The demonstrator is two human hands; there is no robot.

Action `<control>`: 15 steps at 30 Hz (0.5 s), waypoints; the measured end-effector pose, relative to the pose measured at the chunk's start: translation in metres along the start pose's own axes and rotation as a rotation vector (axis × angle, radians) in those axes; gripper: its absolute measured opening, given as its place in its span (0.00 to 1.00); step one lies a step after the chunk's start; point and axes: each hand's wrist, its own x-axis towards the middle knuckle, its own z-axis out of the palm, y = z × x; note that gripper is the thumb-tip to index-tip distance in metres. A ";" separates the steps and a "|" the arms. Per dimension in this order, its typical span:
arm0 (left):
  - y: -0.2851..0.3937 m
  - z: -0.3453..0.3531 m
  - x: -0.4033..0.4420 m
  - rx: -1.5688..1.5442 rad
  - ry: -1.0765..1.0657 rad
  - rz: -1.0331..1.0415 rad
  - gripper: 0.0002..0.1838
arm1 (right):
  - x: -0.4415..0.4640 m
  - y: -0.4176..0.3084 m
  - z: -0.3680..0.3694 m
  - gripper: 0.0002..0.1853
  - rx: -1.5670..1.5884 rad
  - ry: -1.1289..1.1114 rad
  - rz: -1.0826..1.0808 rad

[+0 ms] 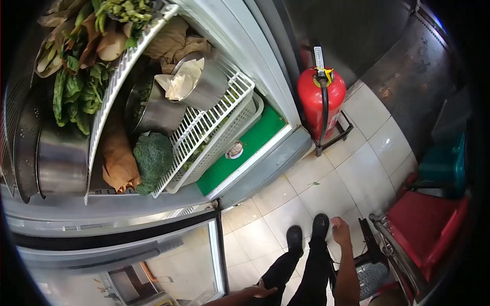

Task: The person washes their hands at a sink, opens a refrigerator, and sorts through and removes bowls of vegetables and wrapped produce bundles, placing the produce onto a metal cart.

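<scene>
My left hand (pixel 264 290) hangs by my dark trouser leg at the bottom, its thumb and fingers apart and holding nothing I can see. Over the tiled floor, my right hand (pixel 341 233) is beside my shoe, fingers loosely bent, with nothing visible in it. Both hands are away from the open fridge. On its wire shelves are broccoli (pixel 153 162), a brown paper-wrapped bundle (pixel 118 162), green peppers (pixel 71 97) and a metal pot (pixel 62 159). A tilted metal container (pixel 208 84) has crumpled pale paper (pixel 182 80) at its mouth.
The glass fridge door (pixel 176 262) stands open at lower left. A white perforated basket (pixel 214 143) rests above a green surface (pixel 270 122) inside. A red fire extinguisher (pixel 317 104) stands on the floor by the fridge. A red chair (pixel 429 224) and black stand are at right.
</scene>
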 end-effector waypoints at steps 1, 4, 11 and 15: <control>0.006 0.008 0.008 0.089 0.041 -0.101 0.72 | 0.006 -0.008 -0.004 0.13 0.131 -0.130 0.083; 0.006 0.019 0.026 0.169 0.122 -0.238 0.74 | 0.021 0.003 -0.003 0.17 0.451 -0.134 0.302; 0.005 0.018 0.035 0.194 0.170 -0.207 0.76 | 0.039 0.022 -0.001 0.12 0.254 -0.078 0.336; 0.015 0.017 0.026 0.209 0.181 -0.278 0.76 | 0.036 0.013 -0.008 0.06 0.098 -0.099 0.350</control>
